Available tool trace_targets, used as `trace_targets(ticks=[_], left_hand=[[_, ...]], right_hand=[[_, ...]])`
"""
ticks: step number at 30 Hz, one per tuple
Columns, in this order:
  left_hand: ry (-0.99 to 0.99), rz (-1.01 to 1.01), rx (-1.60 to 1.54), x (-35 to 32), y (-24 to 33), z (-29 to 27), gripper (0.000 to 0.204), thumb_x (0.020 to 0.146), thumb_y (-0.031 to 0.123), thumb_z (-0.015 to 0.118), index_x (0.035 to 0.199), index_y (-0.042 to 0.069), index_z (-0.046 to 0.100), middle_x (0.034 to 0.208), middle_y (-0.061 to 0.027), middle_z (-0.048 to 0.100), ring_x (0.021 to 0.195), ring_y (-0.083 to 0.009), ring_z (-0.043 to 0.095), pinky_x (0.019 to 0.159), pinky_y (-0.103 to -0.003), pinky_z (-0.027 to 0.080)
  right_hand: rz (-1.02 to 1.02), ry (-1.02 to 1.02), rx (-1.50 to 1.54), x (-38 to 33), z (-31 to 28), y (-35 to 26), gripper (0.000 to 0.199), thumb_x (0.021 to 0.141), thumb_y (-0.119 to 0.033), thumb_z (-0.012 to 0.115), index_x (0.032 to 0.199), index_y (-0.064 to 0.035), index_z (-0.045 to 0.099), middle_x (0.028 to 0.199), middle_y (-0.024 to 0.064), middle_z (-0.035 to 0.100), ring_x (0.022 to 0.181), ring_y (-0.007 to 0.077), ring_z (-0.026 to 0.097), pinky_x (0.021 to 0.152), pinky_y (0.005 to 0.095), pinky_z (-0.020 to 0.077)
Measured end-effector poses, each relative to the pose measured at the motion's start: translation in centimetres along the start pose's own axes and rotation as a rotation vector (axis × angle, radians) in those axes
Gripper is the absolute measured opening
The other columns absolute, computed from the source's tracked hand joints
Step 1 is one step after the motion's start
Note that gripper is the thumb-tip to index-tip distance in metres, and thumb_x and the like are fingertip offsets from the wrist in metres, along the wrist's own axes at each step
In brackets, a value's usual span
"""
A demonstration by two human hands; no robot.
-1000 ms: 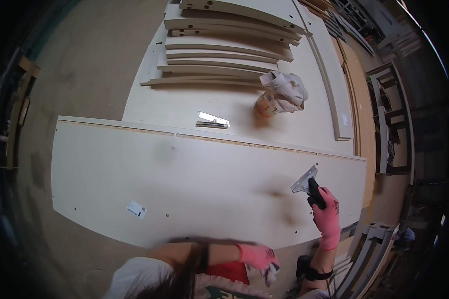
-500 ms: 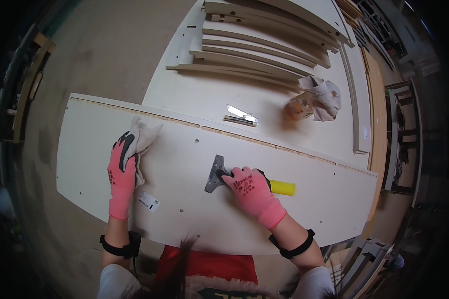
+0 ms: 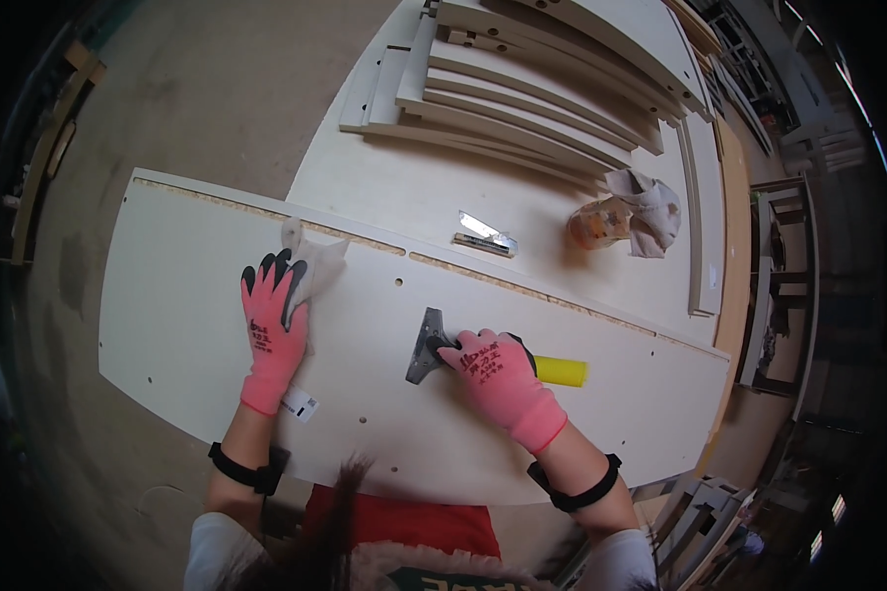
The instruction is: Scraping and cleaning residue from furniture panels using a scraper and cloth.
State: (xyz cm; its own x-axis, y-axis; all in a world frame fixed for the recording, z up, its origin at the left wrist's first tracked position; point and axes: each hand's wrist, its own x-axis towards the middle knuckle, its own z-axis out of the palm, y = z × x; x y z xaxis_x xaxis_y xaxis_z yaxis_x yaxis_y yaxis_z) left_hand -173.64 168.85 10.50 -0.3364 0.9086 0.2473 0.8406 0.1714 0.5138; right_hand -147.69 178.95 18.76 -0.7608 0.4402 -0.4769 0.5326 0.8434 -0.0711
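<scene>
Nearest the person, a long pale board (image 3: 581, 433) lies across the work surface, running left to right, with a small white sticker (image 3: 301, 404) near its near edge. The left hand (image 3: 271, 330), in a pink glove with dark fingertips, lies flat on the board with its fingers spread open, pressing down on a white cloth (image 3: 315, 261) bunched at the board's far edge. The right hand (image 3: 498, 374), gloved the same way, is closed around a scraper (image 3: 427, 345) with a yellow handle (image 3: 560, 371); the grey blade rests on the board just left of the knuckles. Beyond the board sits a larger pale table top (image 3: 414, 197), bearing a small shiny metal piece (image 3: 485, 234). To the right of that stands what looks like an orange container (image 3: 593, 225) with a rag (image 3: 650, 209) against it. Farthest off, a stack of curved pale panels (image 3: 542, 89) lies.
</scene>
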Motion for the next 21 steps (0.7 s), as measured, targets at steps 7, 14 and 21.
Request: trace_targets(ticks=[7, 14, 21], left_hand=[[0.014, 0.019, 0.021, -0.1, -0.2, 0.3, 0.047, 0.071, 0.003, 0.057, 0.118, 0.006, 0.051, 0.127, -0.0138, 0.047, 0.122, -0.0334, 0.038, 0.106, -0.052, 0.019], [0.015, 0.021, 0.028, 0.0, -0.2, 0.4, 0.047, 0.071, 0.004, 0.058, 0.118, 0.005, 0.051, 0.126, -0.014, 0.048, 0.121, -0.0341, 0.039, 0.106, -0.052, 0.019], [0.015, 0.032, 0.03, 0.2, 0.2, 0.2, 0.047, 0.071, 0.005, 0.058, 0.117, 0.006, 0.052, 0.126, -0.0138, 0.047, 0.12, -0.0337, 0.039, 0.106, -0.052, 0.019]], right_hand=[[-0.003, -0.023, 0.034, 0.2, 0.0, -0.2, 0.029, 0.081, -0.013, 0.048, 0.108, -0.019, 0.056, 0.097, 0.0046, 0.053, 0.086, 0.0206, 0.055, 0.073, 0.0334, 0.0451], [0.007, -0.029, 0.042, 0.0, 0.1, 0.0, 0.03, 0.082, -0.013, 0.047, 0.11, -0.0194, 0.055, 0.099, 0.0046, 0.053, 0.088, 0.0208, 0.055, 0.074, 0.0327, 0.0452], [0.08, -0.034, 0.069, -0.2, -0.2, 1.4, 0.035, 0.08, -0.011, 0.049, 0.113, -0.0188, 0.055, 0.1, 0.0049, 0.054, 0.089, 0.0216, 0.055, 0.075, 0.034, 0.0455]])
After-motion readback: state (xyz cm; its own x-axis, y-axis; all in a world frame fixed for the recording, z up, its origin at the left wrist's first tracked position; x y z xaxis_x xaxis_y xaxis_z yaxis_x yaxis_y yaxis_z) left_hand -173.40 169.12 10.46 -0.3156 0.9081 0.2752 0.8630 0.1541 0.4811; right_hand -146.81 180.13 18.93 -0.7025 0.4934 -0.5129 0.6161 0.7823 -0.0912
